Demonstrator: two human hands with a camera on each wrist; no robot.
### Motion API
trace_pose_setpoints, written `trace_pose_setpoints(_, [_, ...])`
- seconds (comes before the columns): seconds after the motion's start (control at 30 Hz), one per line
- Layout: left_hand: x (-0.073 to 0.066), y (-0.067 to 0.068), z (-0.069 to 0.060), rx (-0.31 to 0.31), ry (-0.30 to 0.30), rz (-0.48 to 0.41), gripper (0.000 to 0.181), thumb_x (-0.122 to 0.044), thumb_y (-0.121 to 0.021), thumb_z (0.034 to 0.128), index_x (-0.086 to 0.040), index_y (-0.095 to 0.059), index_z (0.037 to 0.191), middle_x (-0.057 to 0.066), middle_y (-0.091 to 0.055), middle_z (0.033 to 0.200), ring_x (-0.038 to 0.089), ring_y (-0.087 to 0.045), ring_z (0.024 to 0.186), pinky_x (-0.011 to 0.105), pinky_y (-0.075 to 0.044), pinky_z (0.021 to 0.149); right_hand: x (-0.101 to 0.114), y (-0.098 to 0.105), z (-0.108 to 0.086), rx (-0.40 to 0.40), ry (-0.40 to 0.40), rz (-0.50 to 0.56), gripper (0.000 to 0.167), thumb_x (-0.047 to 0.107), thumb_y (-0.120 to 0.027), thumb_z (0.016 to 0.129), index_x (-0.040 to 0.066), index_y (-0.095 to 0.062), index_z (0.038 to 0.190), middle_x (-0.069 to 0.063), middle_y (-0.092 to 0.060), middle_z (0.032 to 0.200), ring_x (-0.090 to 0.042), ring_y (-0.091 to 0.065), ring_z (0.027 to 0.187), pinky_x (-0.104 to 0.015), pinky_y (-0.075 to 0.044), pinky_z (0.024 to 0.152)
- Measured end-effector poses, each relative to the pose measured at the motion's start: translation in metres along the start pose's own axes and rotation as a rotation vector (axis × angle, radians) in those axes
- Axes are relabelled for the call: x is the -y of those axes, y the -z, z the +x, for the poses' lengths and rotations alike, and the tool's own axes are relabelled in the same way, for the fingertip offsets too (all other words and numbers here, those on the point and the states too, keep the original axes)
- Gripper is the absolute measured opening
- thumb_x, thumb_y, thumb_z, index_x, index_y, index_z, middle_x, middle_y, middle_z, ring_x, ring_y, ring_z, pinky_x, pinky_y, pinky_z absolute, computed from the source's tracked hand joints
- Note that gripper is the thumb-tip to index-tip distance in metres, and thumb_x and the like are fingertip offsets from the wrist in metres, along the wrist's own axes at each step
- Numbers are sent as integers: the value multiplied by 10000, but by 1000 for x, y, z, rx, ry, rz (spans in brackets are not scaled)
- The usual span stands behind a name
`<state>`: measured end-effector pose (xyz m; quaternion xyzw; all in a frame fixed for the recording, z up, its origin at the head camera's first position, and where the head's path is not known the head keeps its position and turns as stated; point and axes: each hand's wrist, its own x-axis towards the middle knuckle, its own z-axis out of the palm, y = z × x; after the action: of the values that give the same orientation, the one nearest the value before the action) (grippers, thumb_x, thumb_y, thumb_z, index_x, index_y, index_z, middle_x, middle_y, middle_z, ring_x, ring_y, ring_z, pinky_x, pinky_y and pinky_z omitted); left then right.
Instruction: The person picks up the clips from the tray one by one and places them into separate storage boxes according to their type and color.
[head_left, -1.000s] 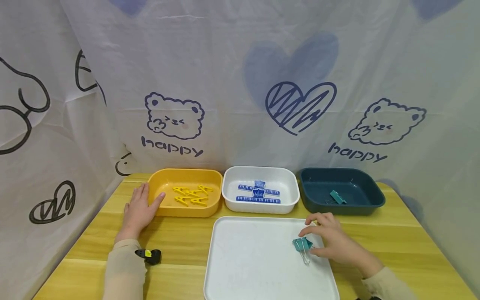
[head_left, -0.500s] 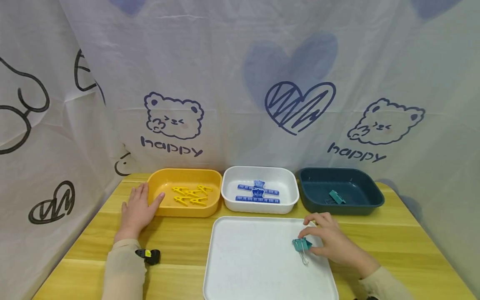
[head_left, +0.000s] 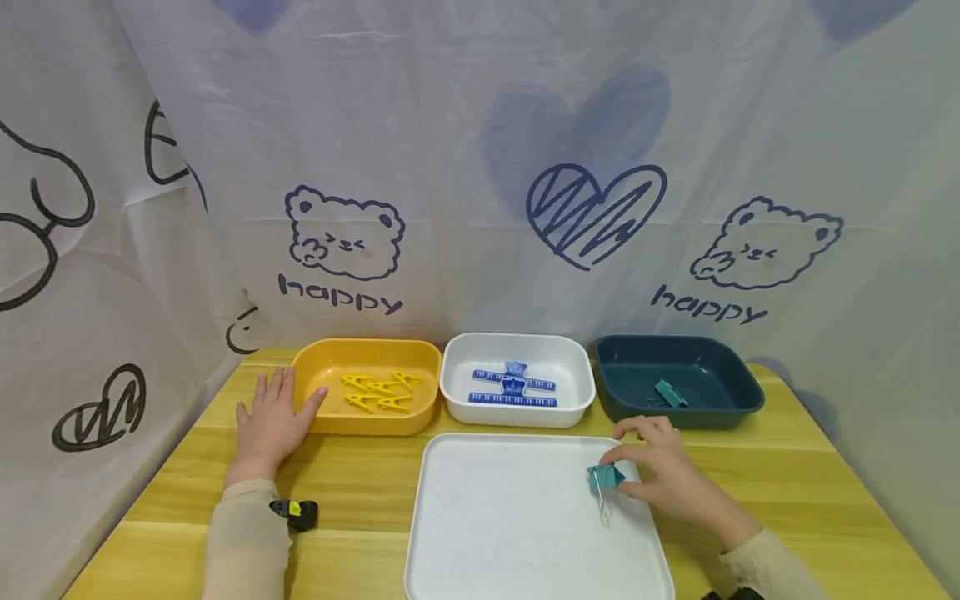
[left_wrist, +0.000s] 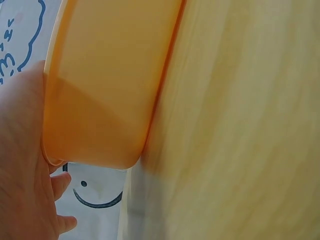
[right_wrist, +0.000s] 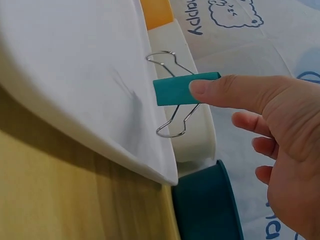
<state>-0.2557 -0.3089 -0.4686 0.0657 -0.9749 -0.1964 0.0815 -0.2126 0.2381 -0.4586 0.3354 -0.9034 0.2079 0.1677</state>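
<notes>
My right hand [head_left: 667, 471] pinches a teal binder clip [head_left: 604, 478] between thumb and index finger, over the right part of the white tray [head_left: 510, 533]. In the right wrist view the binder clip [right_wrist: 172, 91] is held a little off the tray, both wire handles spread, its shadow on the tray. My left hand [head_left: 270, 425] rests against the left end of the yellow bin [head_left: 367, 423], fingers straight along the outside and thumb over the rim. The left wrist view shows that hand [left_wrist: 22, 160] beside the bin's wall [left_wrist: 107, 100].
Several yellow clips [head_left: 381, 387] lie in the yellow bin. The white bin [head_left: 517, 417] holds two blue ruler-like clips [head_left: 513, 400]. Another teal binder clip [head_left: 670, 393] lies in the dark teal bin [head_left: 682, 414]. A printed curtain [head_left: 465, 167] hangs behind the wooden table [head_left: 352, 500].
My right hand has closed its pinch on the binder clip and raised it slightly off the tray. The left hand stays at the yellow bin.
</notes>
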Motion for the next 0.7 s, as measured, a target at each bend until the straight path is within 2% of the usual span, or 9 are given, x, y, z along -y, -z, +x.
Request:
trace_pose_setpoints(0.17, [1,1,-1,9,4,-14,972,-728,-229,942,15,-85,1552,281,-48,1610,493,25,1481,773,18,1089,-4,6,0,-55,-3,1,388,90,-900,615,280,-747,917,-26,-566,1121,-228,-355,1047,-411,-260,834])
trace_pose_setpoints(0.33, [1,0,-1,10,2,-14,978,-733,-227,938,17,-94,1551,286,-69,1607,497,-1,1480,773,-2,1089,-12,13,0,-139,40,6,408,61,-900,593,251,-752,923,-51,-566,1105,-226,-363,1011,-393,-238,823])
trace_pose_setpoints(0.7, [0,2,0,8,-5,-32,963,-715,-254,948,17,-88,1551,287,-68,1606,498,5,1479,771,-2,1091,-33,25,7,-274,60,15,407,30,-886,570,133,-763,944,-99,-556,1098,-179,-333,986,-399,-239,812])
